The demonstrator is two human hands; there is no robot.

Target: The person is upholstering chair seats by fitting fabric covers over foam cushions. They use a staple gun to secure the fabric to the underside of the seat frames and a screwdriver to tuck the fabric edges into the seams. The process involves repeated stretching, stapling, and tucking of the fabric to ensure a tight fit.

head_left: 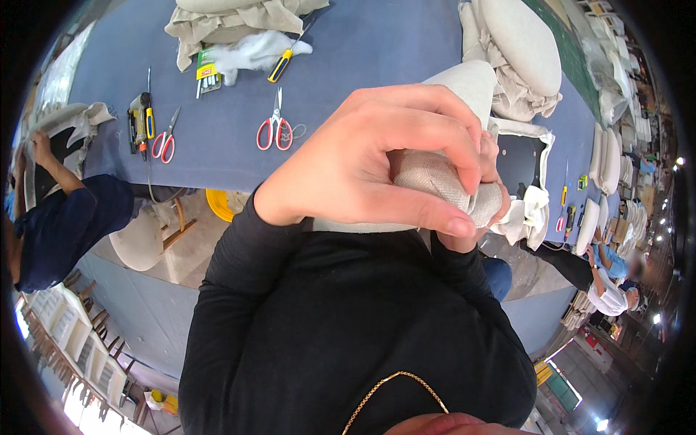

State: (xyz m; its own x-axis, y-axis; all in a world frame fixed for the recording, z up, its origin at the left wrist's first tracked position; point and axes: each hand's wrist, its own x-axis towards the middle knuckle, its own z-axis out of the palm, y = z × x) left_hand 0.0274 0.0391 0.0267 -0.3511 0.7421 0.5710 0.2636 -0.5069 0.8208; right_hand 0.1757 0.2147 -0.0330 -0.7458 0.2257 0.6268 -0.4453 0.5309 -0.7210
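Left hand (384, 148): grip curled round beige fabric (429, 176) | right hand (489, 161), partly hidden, clasps its rolled end | likely soft, light, hardly slippery; best held by thick fold

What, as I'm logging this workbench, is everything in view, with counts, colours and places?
Table: one nearest, blue, upper middle
Beige fabric: one piece, beige, centre
Scissors: at least two, red-handled, table's left half
Yellow-handled tools: at least two, yellow-black, table's left half
Packet: one, green-yellow, beside stuffing
Stuffing: one clump, white, table top-centre
Cushion piles: two, beige, top-centre and upper right
Tub: one, yellow, below table edge
Co-workers: at least three, dark, blue and white clothes, far left and far right
Smaller background items: uncountable
Necklace: one, gold, bottom centre
Sleeves: two, black, lower middle
Left grip: one, bare, around the fabric
Right grip: one, bare, at the fabric, partly hidden
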